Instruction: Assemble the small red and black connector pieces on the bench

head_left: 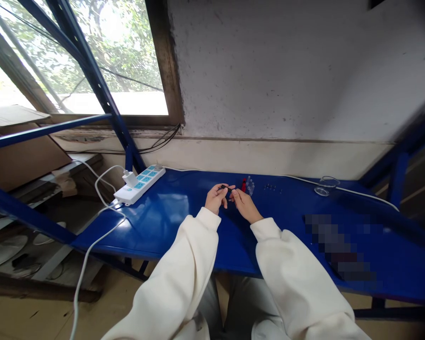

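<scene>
My left hand (pixel 215 197) and my right hand (pixel 244 203) meet over the middle of the blue table (pixel 170 222), both in white sleeves. Their fingers are curled and pinch a small dark part (pixel 229 188) held between them; it is too small to name. Just beyond my right hand stand several small clear pieces (pixel 250 186) with a red one (pixel 244 184) beside them. A row of tiny dark parts (pixel 272 188) lies further right on the table.
A white power strip (pixel 140 183) with a plugged-in charger and white cables lies at the table's left rear. A small glass beaker (pixel 326 185) stands at the right rear. Blue shelf struts frame both sides; a window is at upper left.
</scene>
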`<state>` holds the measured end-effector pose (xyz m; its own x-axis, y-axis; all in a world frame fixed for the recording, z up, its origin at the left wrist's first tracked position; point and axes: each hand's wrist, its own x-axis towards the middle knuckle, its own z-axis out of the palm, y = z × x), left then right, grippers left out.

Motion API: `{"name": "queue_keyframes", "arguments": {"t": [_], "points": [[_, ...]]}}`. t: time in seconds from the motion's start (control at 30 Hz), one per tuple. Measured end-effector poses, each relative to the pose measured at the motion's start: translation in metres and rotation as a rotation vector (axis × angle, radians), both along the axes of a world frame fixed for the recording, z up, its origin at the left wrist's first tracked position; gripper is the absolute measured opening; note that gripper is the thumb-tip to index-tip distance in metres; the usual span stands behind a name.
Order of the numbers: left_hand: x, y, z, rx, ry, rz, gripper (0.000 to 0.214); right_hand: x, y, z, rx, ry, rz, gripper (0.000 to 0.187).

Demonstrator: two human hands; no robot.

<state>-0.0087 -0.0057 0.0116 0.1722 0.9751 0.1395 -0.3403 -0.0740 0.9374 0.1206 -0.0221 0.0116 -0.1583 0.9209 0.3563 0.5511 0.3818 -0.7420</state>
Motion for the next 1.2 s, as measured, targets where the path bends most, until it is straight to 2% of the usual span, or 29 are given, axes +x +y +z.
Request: {"name": "queue_keyframes", "arguments": {"t": [0.63,0.93,1.2], "points": [[0.0024,-0.0023,0.0001,-0.028,-0.061,0.054,0.042,0.0002,0.0018,-0.0001,0.168,-0.057,-0.042,0.030],[0.0025,0.0018,-0.0044,-0.053,-0.113,0.086,0.038,-0.0045,0.0017,-0.0033,0.184,-0.164,-0.127,0.032],[0.0038,-0.0010,0.0003,-0.139,-0.167,0.169,0.038,-0.0073,0.0003,-0.0031,0.286,-0.347,-0.215,0.037]]}}
